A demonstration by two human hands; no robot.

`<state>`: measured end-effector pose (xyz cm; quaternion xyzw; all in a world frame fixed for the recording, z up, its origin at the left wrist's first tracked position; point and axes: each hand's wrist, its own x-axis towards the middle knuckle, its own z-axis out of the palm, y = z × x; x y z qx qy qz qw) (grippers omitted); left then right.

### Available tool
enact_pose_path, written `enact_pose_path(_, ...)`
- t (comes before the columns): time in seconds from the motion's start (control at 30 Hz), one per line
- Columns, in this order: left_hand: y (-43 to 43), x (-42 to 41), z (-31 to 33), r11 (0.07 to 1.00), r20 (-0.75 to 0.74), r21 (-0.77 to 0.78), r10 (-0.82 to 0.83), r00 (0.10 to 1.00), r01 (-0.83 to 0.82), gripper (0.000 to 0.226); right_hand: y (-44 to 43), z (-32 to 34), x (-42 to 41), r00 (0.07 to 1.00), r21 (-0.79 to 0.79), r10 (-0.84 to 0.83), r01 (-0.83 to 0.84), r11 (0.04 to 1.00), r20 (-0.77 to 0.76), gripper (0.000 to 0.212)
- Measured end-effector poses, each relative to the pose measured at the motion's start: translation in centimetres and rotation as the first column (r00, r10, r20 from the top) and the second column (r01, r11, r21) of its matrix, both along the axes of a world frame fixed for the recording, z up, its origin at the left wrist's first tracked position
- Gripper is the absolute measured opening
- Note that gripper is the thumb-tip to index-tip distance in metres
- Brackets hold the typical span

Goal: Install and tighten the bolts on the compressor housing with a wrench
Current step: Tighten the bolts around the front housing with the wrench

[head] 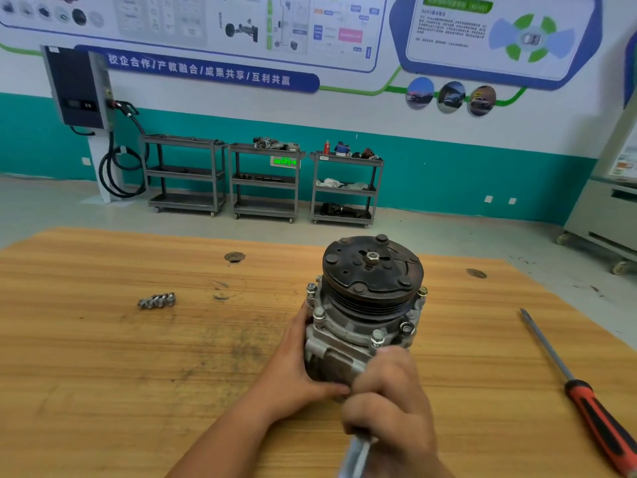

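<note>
Left hand (303, 360) clasping the grey cast-metal compressor housing (339, 343), hold the silver steel wrench (358, 453) gripped in your right hand (389, 405) square on the lower-centre hex bolt (377, 337).

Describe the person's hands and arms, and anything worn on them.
The left hand and right hand are bare: no gloves, no visible rings. The left forearm is uncovered to the frame's edge, with no sleeve, watch or band; little of the right arm shows.

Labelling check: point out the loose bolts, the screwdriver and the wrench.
loose bolts (157, 300), head view, middle of the cluster.
screwdriver (593, 417), head view, orange-black handle.
wrench (356, 455), head view, bare shaft near bottom edge.
</note>
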<state>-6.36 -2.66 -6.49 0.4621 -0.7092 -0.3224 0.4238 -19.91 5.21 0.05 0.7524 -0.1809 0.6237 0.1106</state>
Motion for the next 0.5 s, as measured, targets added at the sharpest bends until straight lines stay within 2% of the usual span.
enact_pose_path(0.07, 0.1, -0.1, 0.1, 1.000, 0.006, 0.002, 0.013, 1.000, -0.013, 0.115, 0.4, -0.2, 0.9, 0.998, -0.008, -0.029, 0.028, 1.000, -0.055, 0.035)
enact_pose_path(0.13, 0.1, -0.1, 0.0, 1.000, 0.014, 0.012, 0.019, 1.000, -0.019, 0.116, 0.3, 0.1, -0.1, 0.996, -0.018, 0.016, -0.018, 1.000, -0.092, 0.033)
enact_pose_path(0.23, 0.0, 0.0, -0.2, 1.000, 0.004, 0.012, 0.019, 1.000, -0.019, 0.121, 1.1, -0.3, 0.0, 0.987, -0.013, -0.081, 0.080, 0.997, -0.140, 0.034)
enact_pose_path(0.3, -0.2, 0.1, -0.4, 1.000, 0.011, 0.008, 0.007, 1.000, -0.007, 0.125, 1.7, -0.3, -0.6, 1.000, 0.063, -0.012, 0.012, 0.998, 0.013, 0.037)
enact_pose_path(0.37, -0.2, 0.3, -0.4, 1.000, 0.018, 0.011, -0.001, 1.000, 0.001, 0.125, 1.7, 1.4, -2.0, 0.974, 0.025, 0.087, -0.094, 0.995, 0.208, 0.034)
enact_pose_path(0.4, -0.2, 0.3, -0.5, 1.000, 0.023, 0.019, -0.002, 1.000, 0.001, 0.125, 1.5, 2.3, -2.9, 0.923, -0.021, 0.205, -0.210, 0.977, 0.324, 0.040)
enact_pose_path(0.43, -0.2, 0.3, -0.5, 1.000, 0.027, 0.030, 0.000, 1.000, -0.001, 0.127, 1.1, 3.3, -3.9, 0.803, -0.034, 0.368, -0.400, 0.916, 0.469, 0.046)
enact_pose_path(0.47, -0.3, 0.3, -0.5, 0.999, 0.029, 0.040, 0.002, 1.000, -0.004, 0.129, 0.6, 4.4, -5.1, 0.599, -0.077, 0.519, -0.607, 0.791, 0.610, 0.053)
enact_pose_path(0.5, -0.3, 0.3, -0.5, 0.999, 0.028, 0.045, 0.005, 1.000, -0.006, 0.129, 0.1, 5.3, -6.2, 0.385, -0.128, 0.582, -0.747, 0.652, 0.716, 0.058)
